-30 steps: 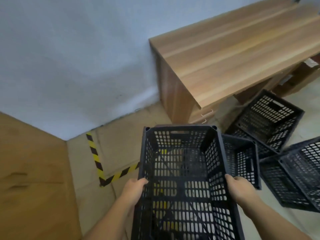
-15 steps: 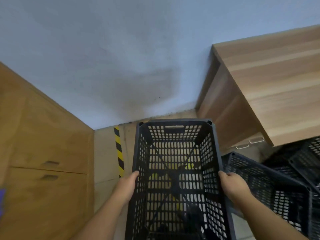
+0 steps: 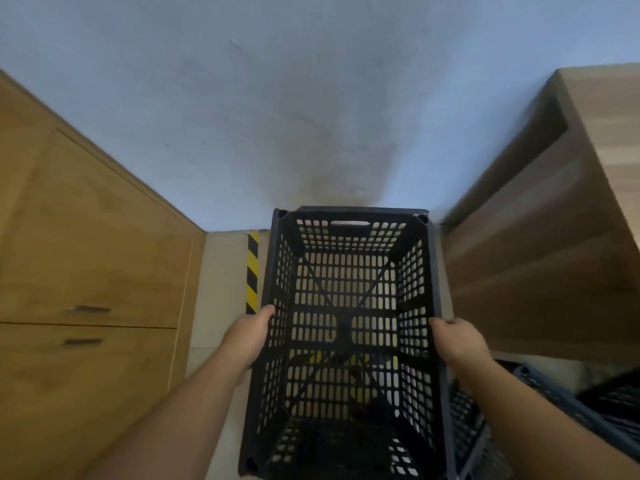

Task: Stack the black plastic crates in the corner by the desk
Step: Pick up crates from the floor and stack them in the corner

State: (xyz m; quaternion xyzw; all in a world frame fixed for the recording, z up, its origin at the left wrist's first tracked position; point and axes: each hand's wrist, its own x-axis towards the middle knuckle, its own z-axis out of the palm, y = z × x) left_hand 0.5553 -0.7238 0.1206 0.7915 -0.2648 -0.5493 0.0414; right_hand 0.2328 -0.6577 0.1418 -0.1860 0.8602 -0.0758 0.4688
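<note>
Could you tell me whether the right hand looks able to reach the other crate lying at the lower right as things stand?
Probably not yet. The right hand is closed on the rim of the held crate, as is the left hand. The other crate lies close below that forearm with nothing between, so setting the load down should free it.

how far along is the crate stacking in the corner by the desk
Done: nothing looks stacked yet. In hand: the left hand and right hand grip the long sides of one black crate, open side up, between the wooden cabinet and the desk, near the wall. Left: at least one other crate lies at lower right.
</note>
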